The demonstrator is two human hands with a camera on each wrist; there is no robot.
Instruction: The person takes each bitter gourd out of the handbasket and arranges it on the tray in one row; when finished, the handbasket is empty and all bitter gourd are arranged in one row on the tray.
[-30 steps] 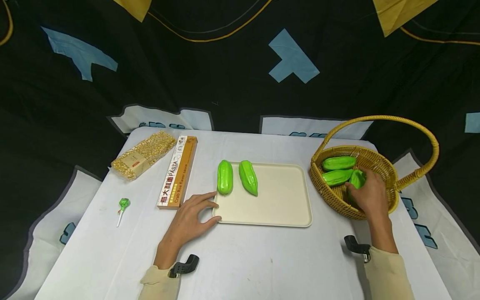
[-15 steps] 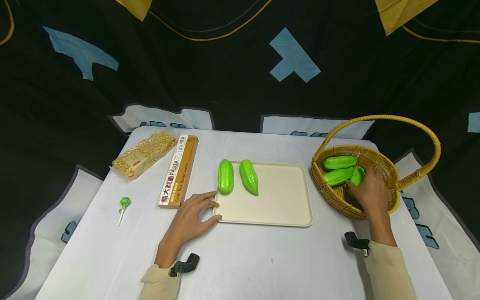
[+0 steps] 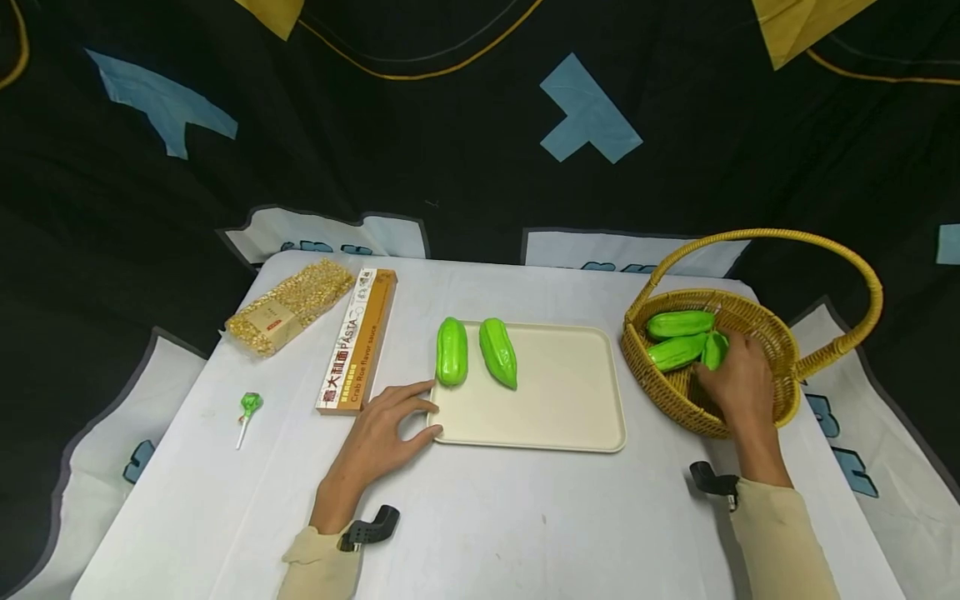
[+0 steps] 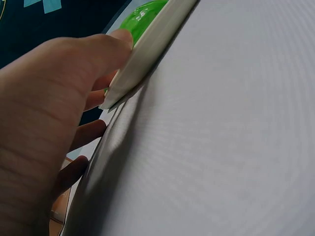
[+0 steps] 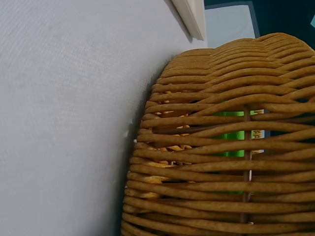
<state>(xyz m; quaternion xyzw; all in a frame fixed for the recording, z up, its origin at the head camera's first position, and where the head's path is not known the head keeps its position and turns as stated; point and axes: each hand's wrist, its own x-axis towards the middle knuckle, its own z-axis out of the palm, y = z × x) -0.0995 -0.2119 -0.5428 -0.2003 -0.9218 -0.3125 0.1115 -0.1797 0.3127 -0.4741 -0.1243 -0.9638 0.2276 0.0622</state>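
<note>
In the head view, my right hand (image 3: pixel 740 381) reaches into the wicker basket (image 3: pixel 667 412) and holds a glossy green ridged vegetable (image 3: pixel 715 350), mostly covered by the fingers. Two more such vegetables (image 3: pixel 678 353) lie to its left in the basket. My left hand (image 3: pixel 378 437) touches the left side and near corner of the cream tray (image 3: pixel 558 392), with spread fingers. The left wrist view shows its thumb (image 4: pixel 115 49) against the tray rim. A blunt green vegetable (image 3: pixel 452 353) and a pointed one (image 3: pixel 498 353) lie on the tray's left part.
A pasta box (image 3: pixel 357 342) lies left of the tray, beside a bag of yellow kernels (image 3: pixel 292 304). A green lollipop (image 3: pixel 248 412) is further left. The basket's tall handle (image 3: pixel 847 258) arches over it. Its woven wall (image 5: pixel 221 162) fills much of the right wrist view.
Within the basket, the right hand and its vegetable have shifted very slightly, and less of that vegetable shows. The left hand stays at the tray's corner.
</note>
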